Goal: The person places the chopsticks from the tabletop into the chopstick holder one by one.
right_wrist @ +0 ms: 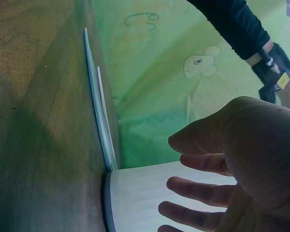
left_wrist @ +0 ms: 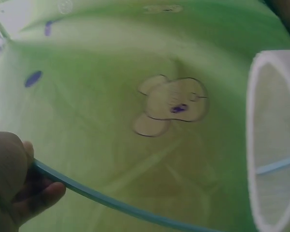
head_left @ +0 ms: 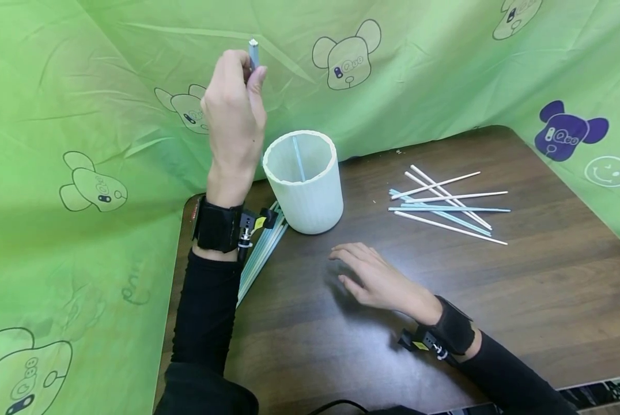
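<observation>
Pale-blue straw point(head_left: 253, 53) stood near upright, pinched in the left hand point(head_left: 234, 115) fingers directly above the white cup point(head_left: 305, 183) near the desk's point(head_left: 496, 300) far-left corner, while the right hand point(head_left: 377, 279) rested spread.

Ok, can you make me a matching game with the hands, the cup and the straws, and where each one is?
Things:
1. left hand
2. right hand
3. white cup
4. loose pile of straws

Places:
A. standing on the table by the green cloth, one blue straw inside
B. lying scattered on the table's right side
C. raised above the table, pinching a blue straw
D. hovering low over the table, fingers relaxed, holding nothing

Pairs: 1-C, 2-D, 3-A, 4-B
</observation>
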Motion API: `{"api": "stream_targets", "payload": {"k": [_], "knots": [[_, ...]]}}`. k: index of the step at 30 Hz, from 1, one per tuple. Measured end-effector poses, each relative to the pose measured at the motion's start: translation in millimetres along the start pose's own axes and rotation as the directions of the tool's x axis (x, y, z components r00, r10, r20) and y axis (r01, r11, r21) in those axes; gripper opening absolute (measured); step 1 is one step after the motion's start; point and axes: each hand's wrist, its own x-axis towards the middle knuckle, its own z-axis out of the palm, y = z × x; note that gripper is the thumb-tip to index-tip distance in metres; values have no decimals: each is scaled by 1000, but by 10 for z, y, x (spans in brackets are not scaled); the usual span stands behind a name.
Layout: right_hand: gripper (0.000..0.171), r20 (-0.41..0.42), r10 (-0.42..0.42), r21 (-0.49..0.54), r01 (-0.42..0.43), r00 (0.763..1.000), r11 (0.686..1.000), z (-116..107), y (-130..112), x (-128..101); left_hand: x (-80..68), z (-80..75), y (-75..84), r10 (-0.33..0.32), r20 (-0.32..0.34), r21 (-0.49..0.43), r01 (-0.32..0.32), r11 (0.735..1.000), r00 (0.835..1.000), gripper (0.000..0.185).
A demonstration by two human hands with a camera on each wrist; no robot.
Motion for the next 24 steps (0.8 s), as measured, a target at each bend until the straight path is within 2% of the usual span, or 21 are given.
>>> {"api": "stream_targets", "payload": {"k": [3,6,13,18,21,24], "knots": [[45,13,16,11,-17,1000,1000,1,1,-7,-41,85,-103,-7,-1,-14,7,1000,1000,34],[44,22,27,15,-28,999,1000,14,9,-17,-61,96,-125,-13,-8,-15,13,1000,1000,36],[45,20,42,15,-42,999,999,31,41,-30,9,25,25,-2,-38,-38,1,999,999,38],[45,1,29,8,-29,1000,1000,34,51,-27,23,53,82,-10,-14,-52,9,999,1000,35],[45,-12,23,7,-22,1000,1000,31,51,-23,2,127,25,-27,-3,-63,27,998,1000,33],[44,-16,22,9,-22,1000,1000,26,53,-18,-28,227,-84,-60,26,-36,61,998,998,32]]}}
